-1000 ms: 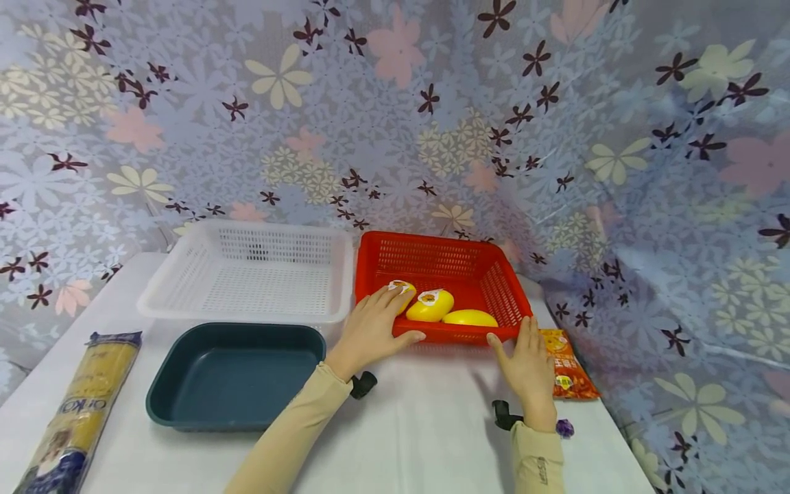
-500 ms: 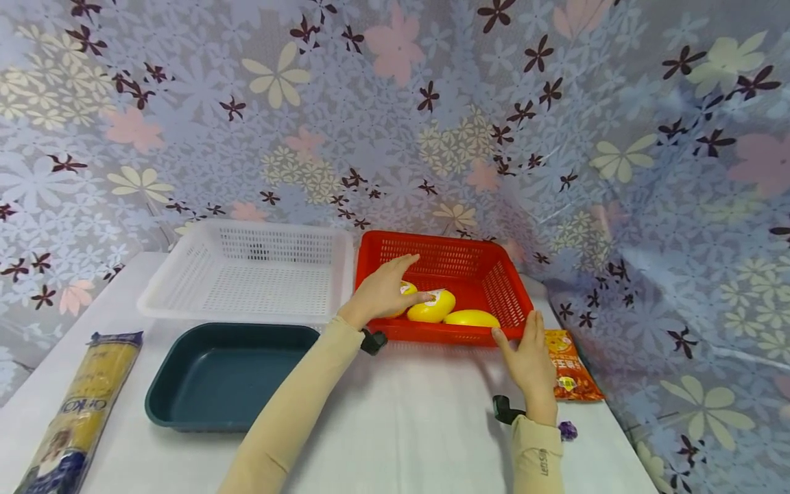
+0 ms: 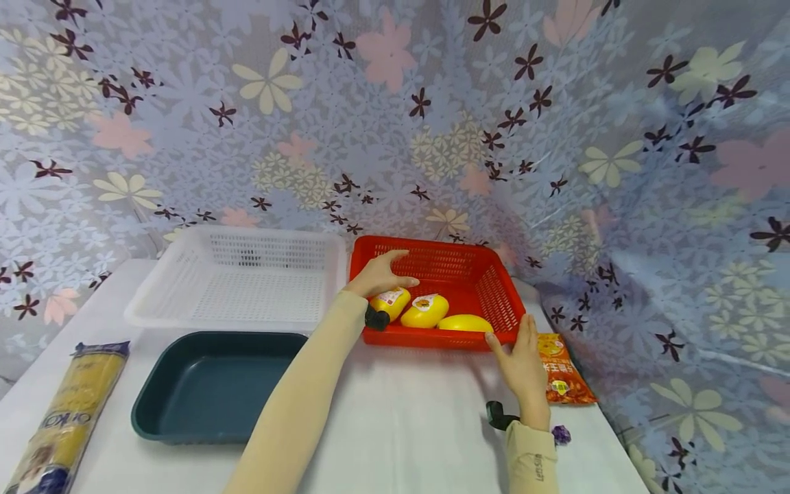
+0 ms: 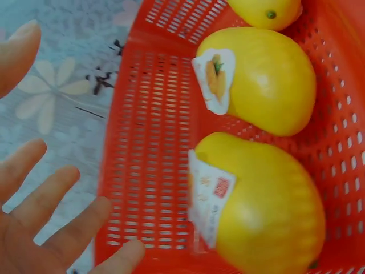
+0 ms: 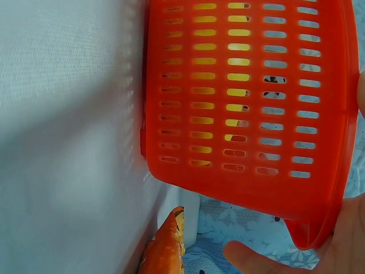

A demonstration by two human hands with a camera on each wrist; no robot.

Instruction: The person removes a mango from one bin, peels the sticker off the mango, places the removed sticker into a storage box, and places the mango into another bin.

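Now your left hand (image 3: pixel 378 276) spreads empty fingers near yellow oval fruits (image 3: pixel 426 312) in the red slotted plastic basket (image 3: pixel 426 337); your right hand (image 3: pixel 524 367), fingers straight, touches its corner

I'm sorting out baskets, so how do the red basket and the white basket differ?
The red basket holds three yellow fruits; nothing shows in the white basket. The right hand touches the red basket; no hand touches the white basket. The white basket looks wider than the red basket. Both are open-topped and slotted.
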